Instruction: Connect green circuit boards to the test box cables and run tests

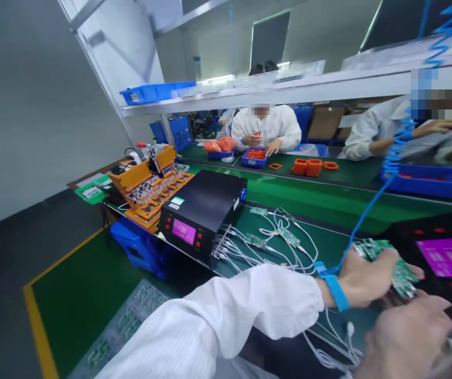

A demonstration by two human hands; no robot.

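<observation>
Green circuit boards, a loose stack whose number cannot be told, lie in the left hand at the lower right, its fingers closed around them. From the left, a clear plastic tray low down holds small green boards in groups, too blurred to count. Above it, an orange fixture stands open beside a black metal box, which bears green and white labels and one pink screen, their writing unreadable. One shallow blue tray sits on the white shelf, its contents unclear. Four small green boards lie among white cables beside the box. Across the bench, one blue bin carries bagged orange pieces; another, an open blue box before a white-coated person, holds loose orange pieces. Next come two stacks of orange square frames and two loose ones. Farther right, a long blue bin has some orange inside, near a second black box with one magenta screen, also unreadable. The right hand is partly curled just below the stack; whether it grips anything cannot be told.
</observation>
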